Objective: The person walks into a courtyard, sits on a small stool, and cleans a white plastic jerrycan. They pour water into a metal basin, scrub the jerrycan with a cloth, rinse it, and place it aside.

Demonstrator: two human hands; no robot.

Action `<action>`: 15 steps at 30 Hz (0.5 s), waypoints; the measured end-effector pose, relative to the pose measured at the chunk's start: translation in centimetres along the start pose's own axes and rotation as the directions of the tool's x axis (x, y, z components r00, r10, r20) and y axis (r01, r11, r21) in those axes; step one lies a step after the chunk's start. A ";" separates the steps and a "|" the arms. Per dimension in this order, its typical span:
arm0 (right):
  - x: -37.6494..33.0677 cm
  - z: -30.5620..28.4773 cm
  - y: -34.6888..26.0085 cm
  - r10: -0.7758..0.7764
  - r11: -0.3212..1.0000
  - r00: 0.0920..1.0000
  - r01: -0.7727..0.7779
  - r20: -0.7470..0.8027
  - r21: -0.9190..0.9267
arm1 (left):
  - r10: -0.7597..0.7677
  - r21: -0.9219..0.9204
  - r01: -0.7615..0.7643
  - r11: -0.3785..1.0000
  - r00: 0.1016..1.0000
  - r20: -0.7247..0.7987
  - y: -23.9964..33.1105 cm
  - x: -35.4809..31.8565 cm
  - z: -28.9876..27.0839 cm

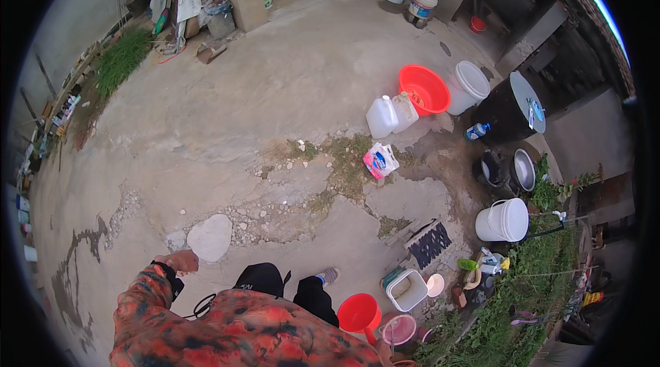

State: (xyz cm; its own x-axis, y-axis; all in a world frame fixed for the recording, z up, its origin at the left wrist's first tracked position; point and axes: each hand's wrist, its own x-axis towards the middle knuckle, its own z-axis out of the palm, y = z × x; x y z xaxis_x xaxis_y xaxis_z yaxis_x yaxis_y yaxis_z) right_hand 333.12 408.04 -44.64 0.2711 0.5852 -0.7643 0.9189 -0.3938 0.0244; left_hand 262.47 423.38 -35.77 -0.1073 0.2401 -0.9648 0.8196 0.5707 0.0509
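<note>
My left hand (180, 261) hangs out to the left above the concrete, its fingers curled closed, with nothing visible in them. A black band circles that wrist below a red-and-dark patterned sleeve (148, 291). At the lower edge, a small part of my right hand (383, 350) shows at the handle end of a red dipper (359, 312); its fingers are mostly hidden, but it appears to grip the handle. Close beside the dipper are a pink basin (399, 329) and a white rectangular tub (406, 291). My foot in a striped shoe (330, 275) is on the ground ahead.
Ahead to the right are white jugs (382, 117), a red basin (424, 89), a detergent bag (380, 161) and a dark barrel (512, 109). Right of me are a lidded white bucket (502, 220), a dark mat (430, 245) and weeds (529, 264). Broken concrete (210, 237) lies in front.
</note>
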 end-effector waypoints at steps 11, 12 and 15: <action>20.4 -28.4 -0.9 -0.019 0.999 0.949 0.029 -0.315 0.027 | -0.007 -0.147 0.024 0.989 0.993 0.114 12.3 3.4 1.3; 22.4 -30.1 -1.6 0.029 0.997 0.937 -0.003 -0.348 0.077 | 0.040 -0.065 -0.031 0.997 0.989 0.140 14.5 6.0 -1.1; 24.9 -33.8 -0.7 0.125 0.987 0.928 -0.080 -0.350 0.141 | 0.041 -0.081 -0.029 0.996 0.987 0.155 20.3 8.1 -3.8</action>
State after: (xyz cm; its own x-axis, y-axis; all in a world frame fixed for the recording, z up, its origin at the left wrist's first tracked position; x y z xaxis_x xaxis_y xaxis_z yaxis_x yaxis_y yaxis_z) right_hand 348.92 446.81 -41.90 0.4674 0.7421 -0.4805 0.8445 -0.5355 -0.0055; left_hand 276.05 439.93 -41.59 0.0149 0.1385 -0.9903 0.7741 0.6253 0.0991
